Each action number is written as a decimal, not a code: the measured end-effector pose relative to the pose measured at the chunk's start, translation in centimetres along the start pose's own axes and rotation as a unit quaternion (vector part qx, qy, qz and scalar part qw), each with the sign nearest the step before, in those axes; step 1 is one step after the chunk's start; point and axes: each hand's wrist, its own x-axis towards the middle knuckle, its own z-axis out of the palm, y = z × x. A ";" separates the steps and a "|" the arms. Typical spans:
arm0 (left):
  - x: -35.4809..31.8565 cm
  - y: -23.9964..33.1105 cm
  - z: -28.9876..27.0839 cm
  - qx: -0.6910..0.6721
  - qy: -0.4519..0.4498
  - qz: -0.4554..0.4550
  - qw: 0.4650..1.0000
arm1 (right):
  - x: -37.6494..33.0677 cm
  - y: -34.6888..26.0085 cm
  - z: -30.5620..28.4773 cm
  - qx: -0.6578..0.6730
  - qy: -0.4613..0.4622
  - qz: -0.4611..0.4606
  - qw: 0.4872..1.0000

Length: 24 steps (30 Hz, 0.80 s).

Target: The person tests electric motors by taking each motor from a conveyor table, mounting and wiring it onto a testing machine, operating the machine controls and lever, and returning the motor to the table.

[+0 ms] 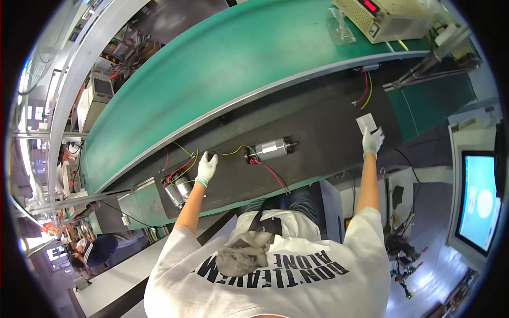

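Note:
My right hand (373, 142), in a white glove with dark fingertips, grips a small white card (366, 122) above the dark belt's right part. My left hand (207, 168), in the same kind of glove, is over the belt with its fingers drawn together; what they hold, if anything, cannot be made out. Between my hands lies a silver cylindrical motor (273, 149) with a pale label, a dark shaft end and red, yellow and dark wires. Just left of my left hand, two more motors (174, 196) lie side by side, their wires spreading toward the far edge.
The dark belt (318, 143) runs across in front of me, with a raised green surface (212, 69) beyond it. A beige instrument (382, 20) with a red display stands far right. Red and yellow leads (367, 90) hang near the belt's far edge. A monitor (477, 199) is at right.

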 end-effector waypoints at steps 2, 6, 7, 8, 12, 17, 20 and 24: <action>2.4 -1.4 0.9 0.043 0.075 0.062 0.994 | 1.4 -2.1 3.4 -0.076 0.160 -0.095 0.979; 10.3 -2.0 2.8 0.136 0.103 0.037 0.985 | -3.3 -2.6 9.5 -0.231 -0.227 -0.039 0.945; 12.7 -1.6 2.8 0.182 0.139 0.015 0.973 | -3.2 -4.0 9.8 -0.157 -0.285 0.029 0.945; 15.7 1.0 4.7 0.196 0.134 0.003 0.971 | -2.6 -1.2 10.1 -0.026 -0.237 0.062 0.969; 21.5 1.8 2.6 0.209 -0.009 -0.054 0.976 | -11.2 -4.9 6.9 0.029 -0.118 -0.135 0.983; 23.2 6.7 4.3 0.191 -0.201 -0.070 0.958 | -19.8 0.3 1.5 0.141 -0.315 -0.100 0.933; 17.6 5.1 4.0 0.165 -0.213 -0.092 0.959 | -23.9 3.1 -2.2 0.134 -0.360 -0.080 0.920; 8.7 -5.2 3.7 0.195 -0.087 -0.101 0.972 | -29.8 5.2 -6.9 0.153 -0.394 -0.047 0.905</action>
